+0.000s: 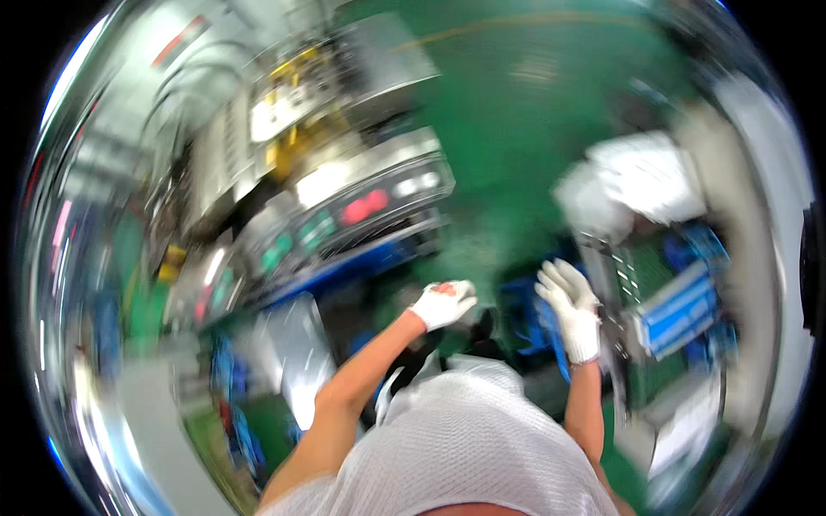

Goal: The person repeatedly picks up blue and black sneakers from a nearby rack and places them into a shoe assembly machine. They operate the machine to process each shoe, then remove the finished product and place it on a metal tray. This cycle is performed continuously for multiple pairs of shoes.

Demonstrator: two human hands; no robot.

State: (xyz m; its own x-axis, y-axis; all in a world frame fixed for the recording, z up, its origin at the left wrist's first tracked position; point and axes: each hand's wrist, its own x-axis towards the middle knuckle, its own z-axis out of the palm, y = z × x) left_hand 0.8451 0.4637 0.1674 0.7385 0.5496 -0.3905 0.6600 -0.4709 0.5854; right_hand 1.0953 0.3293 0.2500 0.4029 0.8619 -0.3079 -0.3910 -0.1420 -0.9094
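My left hand (pixel 444 304), in a white knit glove with a reddish patch on its back, hangs in front of my body. Its fingers are loosely bent and slightly apart, with nothing seen in them. To the right, my right hand (pixel 570 308) wears a similar white glove; its fingers stretch forward, and it looks bare of any object. A blue frame or stool (pixel 535 325) is just beside and below that hand. Nearest the left hand is a machine's control panel (pixel 370 206) with red, green and white round buttons. Motion blurs the whole scene.
A metal machine (pixel 297 112) with yellow parts rises at the far left above the panel. On the right are white bags (pixel 645 176), a blue-and-white box (pixel 680 314) and a white box (pixel 675 421). Green floor (pixel 516 103) stretches ahead. A grey metal sheet (pixel 297 353) is at the left.
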